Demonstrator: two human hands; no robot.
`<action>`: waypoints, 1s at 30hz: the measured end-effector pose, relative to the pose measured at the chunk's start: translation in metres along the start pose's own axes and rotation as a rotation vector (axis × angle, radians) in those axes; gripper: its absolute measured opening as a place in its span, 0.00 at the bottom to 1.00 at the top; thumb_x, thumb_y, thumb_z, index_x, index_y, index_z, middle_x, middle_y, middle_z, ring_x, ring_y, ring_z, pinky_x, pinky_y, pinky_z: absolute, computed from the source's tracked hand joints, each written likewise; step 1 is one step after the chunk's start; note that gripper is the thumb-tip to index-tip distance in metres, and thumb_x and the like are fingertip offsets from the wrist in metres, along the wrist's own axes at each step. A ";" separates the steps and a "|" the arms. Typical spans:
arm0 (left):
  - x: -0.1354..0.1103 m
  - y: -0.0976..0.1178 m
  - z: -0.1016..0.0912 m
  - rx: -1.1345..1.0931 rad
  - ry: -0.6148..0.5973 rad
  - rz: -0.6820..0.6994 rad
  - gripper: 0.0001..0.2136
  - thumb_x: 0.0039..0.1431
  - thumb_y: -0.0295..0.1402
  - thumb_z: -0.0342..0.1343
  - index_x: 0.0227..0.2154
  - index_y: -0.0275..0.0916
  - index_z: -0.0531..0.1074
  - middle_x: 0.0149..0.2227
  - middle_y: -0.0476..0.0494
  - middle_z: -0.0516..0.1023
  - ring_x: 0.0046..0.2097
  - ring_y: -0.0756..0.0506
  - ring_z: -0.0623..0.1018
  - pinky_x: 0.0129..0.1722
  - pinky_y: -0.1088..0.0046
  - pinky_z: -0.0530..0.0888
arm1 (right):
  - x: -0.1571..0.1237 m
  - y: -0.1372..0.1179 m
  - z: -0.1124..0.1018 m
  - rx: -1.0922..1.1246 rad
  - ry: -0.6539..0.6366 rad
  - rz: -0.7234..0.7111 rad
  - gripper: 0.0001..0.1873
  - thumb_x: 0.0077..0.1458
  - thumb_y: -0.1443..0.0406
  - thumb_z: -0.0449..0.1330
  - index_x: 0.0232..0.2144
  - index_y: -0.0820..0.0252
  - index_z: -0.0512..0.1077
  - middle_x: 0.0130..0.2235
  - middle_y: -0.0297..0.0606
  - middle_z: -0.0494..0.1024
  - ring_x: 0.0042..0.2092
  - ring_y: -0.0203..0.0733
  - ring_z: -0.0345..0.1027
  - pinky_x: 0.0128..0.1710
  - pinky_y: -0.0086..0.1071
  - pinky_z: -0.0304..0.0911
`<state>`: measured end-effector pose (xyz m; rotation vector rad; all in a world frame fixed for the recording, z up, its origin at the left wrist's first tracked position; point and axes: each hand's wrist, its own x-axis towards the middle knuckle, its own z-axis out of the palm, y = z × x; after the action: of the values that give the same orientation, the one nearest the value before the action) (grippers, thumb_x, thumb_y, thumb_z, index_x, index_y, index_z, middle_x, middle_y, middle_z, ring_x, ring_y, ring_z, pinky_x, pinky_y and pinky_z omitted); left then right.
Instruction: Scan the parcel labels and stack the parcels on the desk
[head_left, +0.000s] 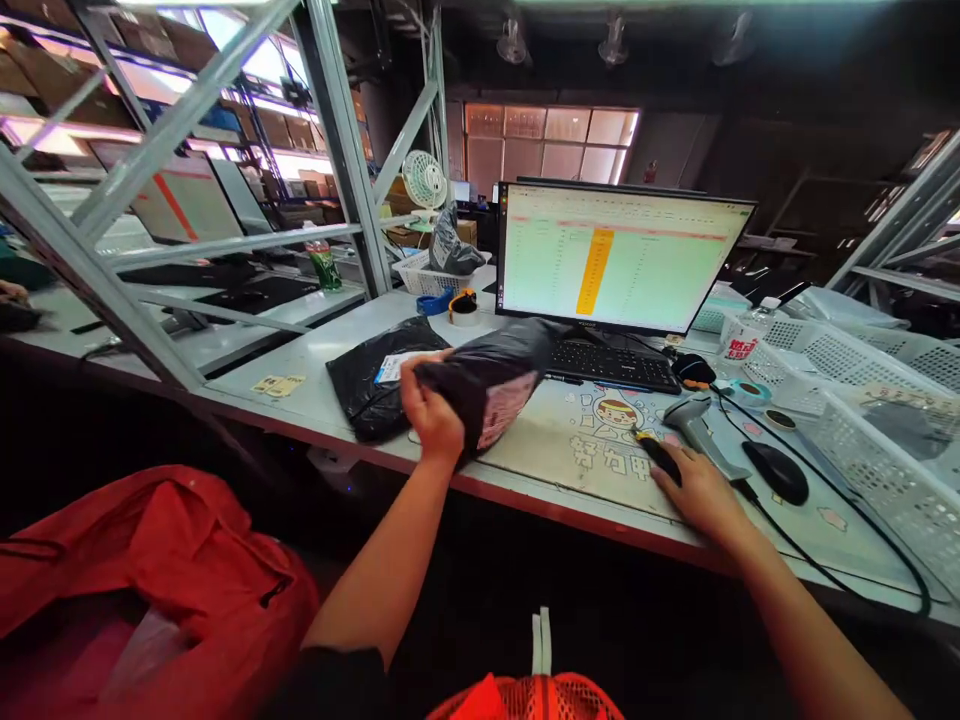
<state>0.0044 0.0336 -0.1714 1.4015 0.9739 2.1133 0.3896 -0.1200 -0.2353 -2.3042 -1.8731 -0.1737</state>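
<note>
My left hand [429, 408] grips a black plastic parcel [495, 372] with a pink label, holding it tilted above the desk [315, 362]. A second black parcel [375, 385] with a white label lies flat just left of it. My right hand [694, 492] rests on the desk mat at the handle of a grey barcode scanner [697, 428], its fingers on a black and yellow part of it. Whether the fingers close around the scanner is hard to tell.
A monitor [619, 258] showing a spreadsheet stands behind a black keyboard [611, 365]. A black mouse [780, 470] lies to the right, beside white mesh baskets [862, 400]. Tape rolls [463, 305] sit at the back. A red bag [157, 580] is at lower left, metal racking [150, 180] beyond.
</note>
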 end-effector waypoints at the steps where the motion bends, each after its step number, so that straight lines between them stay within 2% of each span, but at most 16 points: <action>1: -0.010 0.007 0.006 0.042 -0.185 0.138 0.16 0.66 0.32 0.46 0.51 0.41 0.74 0.53 0.40 0.82 0.58 0.40 0.79 0.63 0.61 0.72 | -0.004 0.006 0.002 0.028 0.028 0.009 0.31 0.69 0.56 0.50 0.66 0.68 0.68 0.59 0.59 0.75 0.59 0.62 0.71 0.61 0.51 0.65; 4: -0.061 0.016 0.025 0.154 -0.886 0.445 0.16 0.63 0.28 0.51 0.50 0.41 0.77 0.53 0.38 0.83 0.57 0.40 0.81 0.61 0.59 0.75 | -0.002 0.015 -0.010 0.175 0.091 0.062 0.32 0.69 0.57 0.47 0.66 0.69 0.68 0.57 0.58 0.77 0.55 0.60 0.74 0.59 0.50 0.67; 5: -0.082 0.014 0.030 0.170 -1.046 0.523 0.17 0.63 0.27 0.51 0.51 0.42 0.78 0.53 0.38 0.83 0.57 0.40 0.81 0.61 0.59 0.75 | 0.002 0.013 -0.020 0.242 0.115 0.083 0.32 0.69 0.56 0.47 0.66 0.67 0.69 0.54 0.56 0.78 0.52 0.58 0.76 0.57 0.49 0.68; 6: -0.103 0.012 0.033 0.172 -1.129 0.586 0.17 0.64 0.26 0.51 0.52 0.42 0.78 0.54 0.38 0.84 0.58 0.41 0.81 0.62 0.59 0.74 | 0.007 0.009 -0.031 0.317 0.134 0.096 0.32 0.68 0.55 0.48 0.66 0.65 0.69 0.51 0.53 0.81 0.46 0.55 0.78 0.53 0.47 0.70; 8: -0.140 0.004 0.036 0.175 -1.152 0.641 0.17 0.66 0.25 0.51 0.52 0.42 0.78 0.55 0.40 0.84 0.60 0.43 0.80 0.66 0.59 0.71 | 0.016 -0.008 -0.058 0.479 0.122 0.068 0.32 0.68 0.52 0.51 0.66 0.61 0.70 0.39 0.43 0.82 0.34 0.47 0.76 0.42 0.41 0.72; 11: -0.170 -0.003 0.036 0.167 -1.056 0.577 0.14 0.68 0.24 0.51 0.49 0.41 0.79 0.55 0.44 0.84 0.60 0.46 0.80 0.67 0.62 0.70 | 0.030 -0.057 -0.096 0.682 -0.036 -0.148 0.30 0.66 0.50 0.54 0.63 0.57 0.74 0.27 0.33 0.77 0.24 0.39 0.68 0.29 0.33 0.65; 13: -0.173 -0.004 0.036 0.142 -1.023 0.513 0.13 0.67 0.23 0.52 0.48 0.41 0.78 0.55 0.45 0.84 0.60 0.47 0.81 0.66 0.63 0.71 | 0.038 -0.097 -0.112 0.734 -0.150 -0.316 0.27 0.66 0.51 0.55 0.60 0.57 0.77 0.27 0.32 0.77 0.24 0.37 0.67 0.27 0.30 0.62; 15: -0.171 -0.002 0.036 0.130 -1.037 0.457 0.14 0.66 0.22 0.53 0.49 0.41 0.78 0.55 0.46 0.84 0.60 0.47 0.81 0.66 0.63 0.71 | 0.046 -0.132 -0.116 0.707 -0.210 -0.447 0.25 0.66 0.53 0.56 0.58 0.56 0.79 0.31 0.33 0.80 0.25 0.35 0.67 0.27 0.30 0.60; 18: -0.167 0.001 0.035 0.169 -1.072 0.384 0.18 0.64 0.20 0.52 0.51 0.43 0.78 0.55 0.47 0.84 0.61 0.47 0.80 0.65 0.62 0.72 | 0.051 -0.157 -0.111 0.579 -0.218 -0.548 0.21 0.65 0.57 0.56 0.55 0.53 0.81 0.39 0.35 0.84 0.31 0.37 0.71 0.32 0.30 0.63; 19: -0.167 0.001 0.034 0.179 -1.080 0.370 0.19 0.63 0.20 0.52 0.51 0.44 0.78 0.55 0.46 0.84 0.61 0.47 0.80 0.65 0.61 0.72 | 0.050 -0.155 -0.109 0.538 -0.221 -0.556 0.21 0.65 0.58 0.56 0.53 0.53 0.82 0.40 0.35 0.84 0.33 0.39 0.72 0.34 0.31 0.65; 21: -0.167 -0.001 0.033 0.176 -1.088 0.352 0.20 0.63 0.20 0.52 0.52 0.44 0.78 0.55 0.46 0.84 0.61 0.47 0.80 0.65 0.61 0.72 | 0.043 -0.136 -0.106 0.483 -0.238 -0.543 0.22 0.65 0.56 0.56 0.53 0.53 0.83 0.41 0.36 0.85 0.36 0.42 0.75 0.38 0.33 0.67; 23: -0.169 -0.003 0.032 0.149 -1.080 0.337 0.19 0.64 0.20 0.52 0.51 0.43 0.79 0.56 0.45 0.84 0.61 0.47 0.80 0.65 0.61 0.72 | 0.029 -0.101 -0.105 0.457 -0.248 -0.492 0.24 0.65 0.52 0.55 0.54 0.52 0.83 0.41 0.37 0.85 0.38 0.45 0.76 0.39 0.35 0.69; 26: -0.171 -0.006 0.033 0.105 -1.056 0.319 0.17 0.65 0.21 0.52 0.49 0.43 0.79 0.55 0.46 0.84 0.59 0.46 0.81 0.64 0.61 0.72 | 0.002 -0.037 -0.102 0.401 -0.227 -0.333 0.26 0.64 0.46 0.55 0.54 0.49 0.83 0.43 0.38 0.86 0.35 0.47 0.75 0.37 0.38 0.70; 28: -0.172 -0.005 0.032 0.080 -1.051 0.318 0.15 0.64 0.21 0.52 0.48 0.41 0.79 0.54 0.45 0.84 0.59 0.46 0.82 0.64 0.61 0.72 | -0.014 0.000 -0.093 0.341 -0.198 -0.224 0.28 0.64 0.44 0.55 0.54 0.49 0.83 0.44 0.39 0.85 0.34 0.47 0.74 0.37 0.40 0.70; 30: -0.168 0.000 0.030 0.057 -1.066 0.327 0.15 0.64 0.21 0.52 0.48 0.40 0.78 0.55 0.42 0.84 0.59 0.45 0.82 0.65 0.60 0.72 | -0.027 0.028 -0.078 0.269 -0.150 -0.161 0.29 0.63 0.45 0.54 0.55 0.51 0.82 0.47 0.42 0.84 0.37 0.50 0.75 0.40 0.42 0.71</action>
<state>0.0991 -0.0703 -0.2681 2.4070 0.3660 1.1396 0.4125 -0.1668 -0.1654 -2.0386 -2.0122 0.2246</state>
